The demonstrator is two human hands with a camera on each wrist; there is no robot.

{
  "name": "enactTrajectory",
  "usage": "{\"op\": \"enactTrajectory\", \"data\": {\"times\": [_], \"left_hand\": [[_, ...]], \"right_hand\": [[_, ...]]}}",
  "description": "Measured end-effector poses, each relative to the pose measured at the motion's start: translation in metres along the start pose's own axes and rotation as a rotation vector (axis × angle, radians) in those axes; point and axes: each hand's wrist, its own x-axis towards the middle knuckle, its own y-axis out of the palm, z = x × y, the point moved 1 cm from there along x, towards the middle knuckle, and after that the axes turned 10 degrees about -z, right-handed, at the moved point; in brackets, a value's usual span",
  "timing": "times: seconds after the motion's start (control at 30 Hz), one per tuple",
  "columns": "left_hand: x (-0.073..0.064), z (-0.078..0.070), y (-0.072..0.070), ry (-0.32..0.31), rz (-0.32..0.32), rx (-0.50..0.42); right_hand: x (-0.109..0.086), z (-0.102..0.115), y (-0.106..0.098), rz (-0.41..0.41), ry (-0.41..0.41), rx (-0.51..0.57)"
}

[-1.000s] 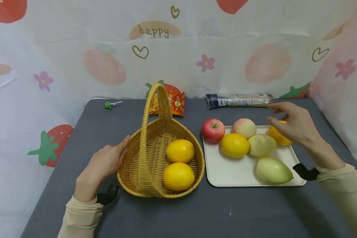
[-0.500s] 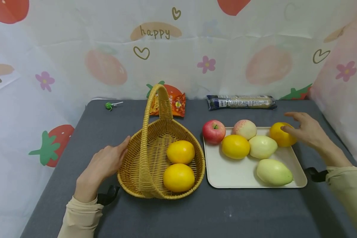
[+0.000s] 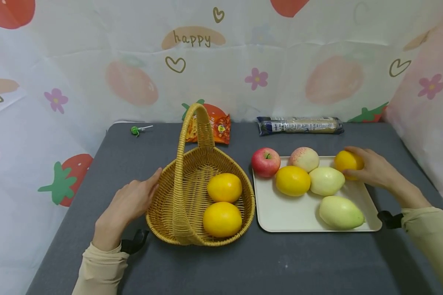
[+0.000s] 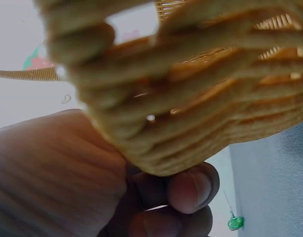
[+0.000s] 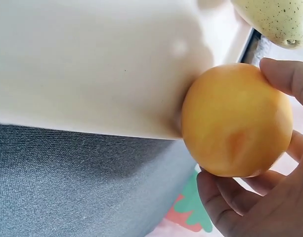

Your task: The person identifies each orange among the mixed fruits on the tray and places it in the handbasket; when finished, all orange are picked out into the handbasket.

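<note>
A: What is being grasped by the right hand (image 3: 376, 170)?

B: A yellow-orange fruit (image 3: 348, 160). It is held between the thumb and the curled fingers, as is shown from the right wrist too.

A: Where is that fruit located?

B: At the far right corner of the white tray (image 3: 280, 217). Whether its weight is borne there cannot be told.

A: By what is it neighboured?

B: By a pale green fruit (image 3: 326, 181), with a green-tipped fruit (image 3: 341, 213) placed nearer the front edge. Farther left, a yellow fruit (image 3: 293, 181), a peach (image 3: 304, 159) and a red apple (image 3: 266, 164) are seen.

A: How is the left hand (image 3: 134, 200) engaged?

B: The wicker basket (image 3: 162, 217) is touched by it on the left side, with the fingers bent. Whether the basket is truly gripped cannot be told, since part of the contact is hidden. Two yellow fruits (image 3: 224, 187) are contained inside.

A: And behind?

B: An orange snack packet (image 3: 220, 129) is partly covered by the basket's handle; a wrapped tube (image 3: 300, 125) is laid beyond the tray.
</note>
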Motion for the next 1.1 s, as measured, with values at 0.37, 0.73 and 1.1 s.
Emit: {"op": "enactTrajectory", "data": {"times": [0.37, 0.73, 1.1], "left_hand": [[0.000, 0.001, -0.001, 0.006, -0.009, -0.006], [0.000, -0.001, 0.000, 0.004, -0.006, -0.015], [-0.001, -0.001, -0.001, 0.009, -0.010, 0.002]], "right_hand": [[0.001, 0.001, 0.000, -0.013, 0.003, -0.010], [-0.003, 0.007, -0.008, -0.067, 0.058, -0.007], [-0.009, 0.084, -0.030, -0.239, -0.069, 0.089]]}}
